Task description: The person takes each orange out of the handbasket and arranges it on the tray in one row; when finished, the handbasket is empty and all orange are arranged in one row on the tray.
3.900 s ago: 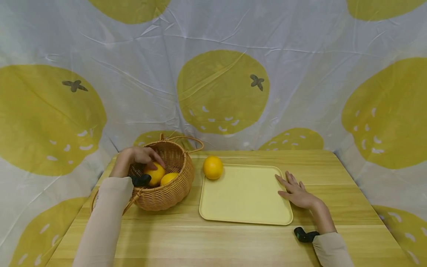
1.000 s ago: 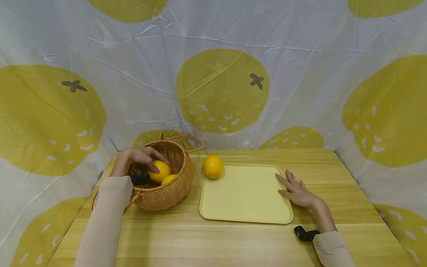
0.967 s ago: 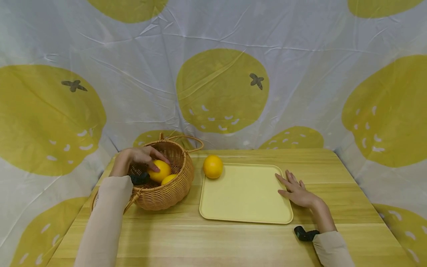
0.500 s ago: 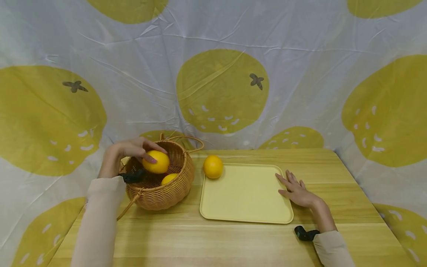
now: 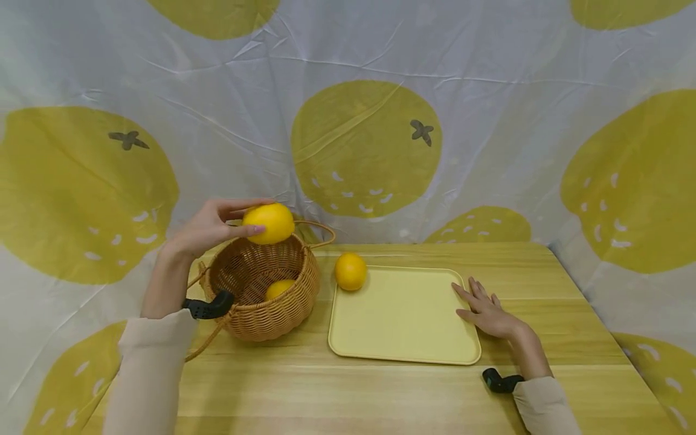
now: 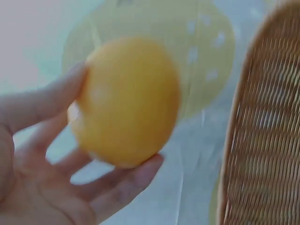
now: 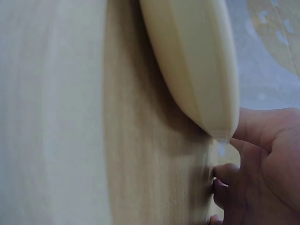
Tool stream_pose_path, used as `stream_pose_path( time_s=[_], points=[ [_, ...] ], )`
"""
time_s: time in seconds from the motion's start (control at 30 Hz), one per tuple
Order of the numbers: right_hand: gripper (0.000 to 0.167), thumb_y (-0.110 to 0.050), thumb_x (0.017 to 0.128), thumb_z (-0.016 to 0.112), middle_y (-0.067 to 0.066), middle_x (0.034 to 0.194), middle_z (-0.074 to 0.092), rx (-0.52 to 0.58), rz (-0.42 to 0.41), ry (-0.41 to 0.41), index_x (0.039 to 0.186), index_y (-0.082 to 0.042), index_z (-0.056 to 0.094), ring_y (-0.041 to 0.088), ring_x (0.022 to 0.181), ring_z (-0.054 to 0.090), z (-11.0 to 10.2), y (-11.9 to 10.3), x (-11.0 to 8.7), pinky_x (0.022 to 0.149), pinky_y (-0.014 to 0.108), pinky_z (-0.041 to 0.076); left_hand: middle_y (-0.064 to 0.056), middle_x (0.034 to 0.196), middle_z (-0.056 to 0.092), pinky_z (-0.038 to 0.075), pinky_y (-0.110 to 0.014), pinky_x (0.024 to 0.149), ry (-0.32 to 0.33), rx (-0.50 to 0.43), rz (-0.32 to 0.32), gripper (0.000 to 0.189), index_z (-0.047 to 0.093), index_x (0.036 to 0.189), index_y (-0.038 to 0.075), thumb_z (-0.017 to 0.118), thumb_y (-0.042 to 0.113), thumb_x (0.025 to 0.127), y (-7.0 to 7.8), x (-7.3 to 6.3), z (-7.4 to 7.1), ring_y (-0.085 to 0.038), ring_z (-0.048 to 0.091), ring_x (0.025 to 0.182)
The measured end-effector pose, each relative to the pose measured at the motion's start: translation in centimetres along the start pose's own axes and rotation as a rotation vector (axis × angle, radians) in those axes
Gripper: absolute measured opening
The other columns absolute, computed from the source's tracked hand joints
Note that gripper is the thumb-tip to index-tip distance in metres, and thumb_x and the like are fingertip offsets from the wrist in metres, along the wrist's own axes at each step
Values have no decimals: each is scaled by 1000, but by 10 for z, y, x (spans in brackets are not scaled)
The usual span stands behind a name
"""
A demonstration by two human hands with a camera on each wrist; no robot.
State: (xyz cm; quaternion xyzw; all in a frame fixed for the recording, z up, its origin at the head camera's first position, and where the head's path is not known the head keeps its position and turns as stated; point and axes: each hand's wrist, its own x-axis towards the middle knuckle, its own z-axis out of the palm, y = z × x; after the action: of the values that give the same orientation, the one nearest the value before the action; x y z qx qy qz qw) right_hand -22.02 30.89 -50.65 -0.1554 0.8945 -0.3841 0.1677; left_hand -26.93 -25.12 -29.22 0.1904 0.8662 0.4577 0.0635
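My left hand [image 5: 209, 226] holds a yellow-orange, slightly oval orange [image 5: 275, 223] between thumb and fingers, just above the back of the wicker basket [image 5: 272, 320]. In the left wrist view the same orange [image 6: 129, 103] is blurred, with the fingertips round its side. A second orange [image 5: 279, 289] lies inside the basket, partly behind the front rim. Another orange [image 5: 350, 271] rests at the back left corner of the pale yellow tray [image 5: 405, 317]. My right hand [image 5: 489, 314], fingers spread and fairly straight, touches the tray's right edge.
The basket's thin handles [image 5: 321, 232] stick out at the back right and front left. All stands on a wooden table [image 5: 304, 393]. Behind it hangs a white cloth [image 5: 239, 133] with large printed yellow fruits.
My left hand has taken hold of an orange inside the basket and lifted it up above the rim. The right hand, the tray and the orange on it have stayed in place.
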Motion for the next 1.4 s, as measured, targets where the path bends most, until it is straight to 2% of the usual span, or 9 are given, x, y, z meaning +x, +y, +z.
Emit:
stream_pose_path(
  time_s=[0.17, 0.27, 0.4, 0.53, 0.73, 0.93, 1.17, 1.4],
  points=[
    [69, -29, 109, 52, 37, 166, -17, 8, -1, 2, 164, -1, 20, 56, 152, -20, 0, 0, -1, 111, 77, -22, -9, 154, 57, 57, -20, 85, 129, -124, -11, 55, 60, 147, 19, 77, 24, 95, 20, 11, 41, -27, 58, 134],
    [69, -28, 109, 52, 38, 165, -17, 18, -20, 8, 164, -2, 20, 57, 152, -20, 1, 2, 0, 110, 77, -23, -5, 154, 57, 57, -19, 84, 177, -183, -20, 55, 62, 145, 21, 80, 23, 93, 29, 18, 68, -28, 57, 135],
    [69, -28, 109, 52, 39, 165, -16, 19, -30, 14, 164, -1, 19, 57, 152, -21, 1, 3, 0, 110, 77, -23, -2, 148, 62, 56, -20, 81, 230, -227, -23, 55, 66, 141, 26, 83, 25, 89, 35, 27, 108, -27, 60, 127],
    [69, -29, 110, 51, 38, 165, -17, 8, -16, 5, 164, 0, 19, 57, 152, -20, 0, 1, 1, 111, 77, -23, -1, 146, 65, 58, -29, 88, 300, -256, -7, 53, 69, 138, 25, 85, 24, 87, 34, 36, 151, -26, 63, 123],
    [68, -27, 110, 51, 37, 166, -17, 0, 0, -2, 164, 0, 20, 56, 152, -20, -1, -2, 1, 112, 77, -22, -7, 145, 64, 54, -50, 105, 412, -291, -43, 53, 71, 135, 21, 87, 23, 85, 26, 50, 217, -31, 57, 137],
    [69, -26, 109, 53, 37, 166, -17, 14, 6, -4, 164, -1, 21, 56, 152, -20, 0, -1, 0, 112, 76, -22, -19, 145, 62, 47, -54, 113, 513, -272, -29, 53, 71, 134, 12, 87, 16, 84, 14, 65, 274, -38, 51, 144],
    [69, -26, 109, 52, 37, 166, -17, 16, 5, -4, 164, 0, 20, 56, 152, -21, -1, -2, -1, 112, 76, -22, -20, 142, 63, 46, -54, 114, 548, -206, -7, 53, 70, 134, 8, 87, 14, 84, 7, 73, 315, -41, 53, 141],
    [69, -26, 109, 51, 37, 166, -17, 13, 5, -7, 164, 0, 20, 56, 152, -21, -1, -3, -1, 112, 76, -23, -24, 139, 65, 47, -54, 113, 591, -139, -43, 53, 71, 131, 5, 88, 9, 81, -2, 79, 336, -44, 60, 131]
  ],
)
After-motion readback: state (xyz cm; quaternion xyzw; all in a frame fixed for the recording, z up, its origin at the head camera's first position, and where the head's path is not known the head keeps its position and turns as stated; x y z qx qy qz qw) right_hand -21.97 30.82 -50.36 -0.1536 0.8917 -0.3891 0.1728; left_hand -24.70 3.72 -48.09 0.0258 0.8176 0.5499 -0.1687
